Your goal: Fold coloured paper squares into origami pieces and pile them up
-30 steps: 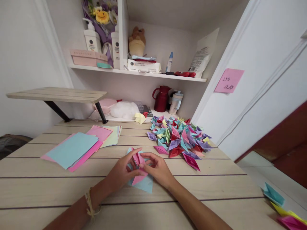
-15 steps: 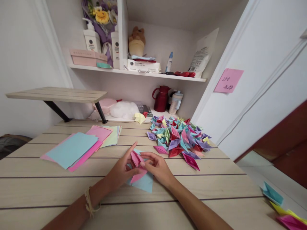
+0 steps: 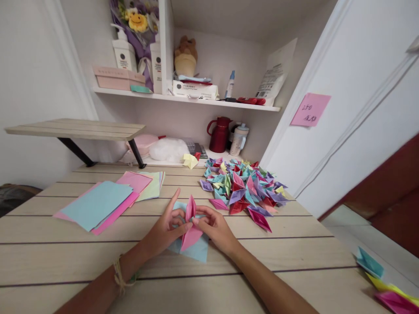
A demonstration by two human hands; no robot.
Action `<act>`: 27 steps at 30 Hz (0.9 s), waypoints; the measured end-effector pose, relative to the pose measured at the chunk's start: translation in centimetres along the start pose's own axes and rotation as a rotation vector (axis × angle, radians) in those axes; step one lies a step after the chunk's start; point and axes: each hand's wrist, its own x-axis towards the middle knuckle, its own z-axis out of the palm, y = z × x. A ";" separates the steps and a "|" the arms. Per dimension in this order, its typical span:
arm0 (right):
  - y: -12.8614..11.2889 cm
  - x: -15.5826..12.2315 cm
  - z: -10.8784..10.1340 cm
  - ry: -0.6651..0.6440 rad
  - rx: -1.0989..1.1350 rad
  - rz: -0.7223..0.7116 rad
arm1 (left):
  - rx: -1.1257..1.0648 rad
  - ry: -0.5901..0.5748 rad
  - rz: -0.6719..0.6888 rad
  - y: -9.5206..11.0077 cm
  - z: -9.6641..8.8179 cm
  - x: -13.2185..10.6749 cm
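Paper, a pink folded piece point(image 3: 190, 224), is standing between your hands above a light blue sheet point(image 3: 196, 250) on the table point(image 3: 294, 253). Your left hand point(image 3: 165, 229) and right hand point(image 3: 214, 226) are both pinching it. Folded pieces are lying heaped in a pile point(image 3: 244, 189) at two o'clock; flat sheets point(image 3: 104, 200) at ten.

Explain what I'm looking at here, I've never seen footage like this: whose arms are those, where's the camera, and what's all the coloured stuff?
The camera sits on a person's head, looking forward and down, so the arms are their own. The left hand and right hand together pinch a folded pink paper piece above a light blue sheet on the wooden table. To the left lies a stack of flat coloured sheets; to the right, a pile of folded paper pieces. A red jug stands at the back.
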 end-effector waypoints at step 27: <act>-0.3 -0.3 0.8 0.075 -0.203 -0.235 | 0.431 0.211 0.104 -1.0 -0.2 0.1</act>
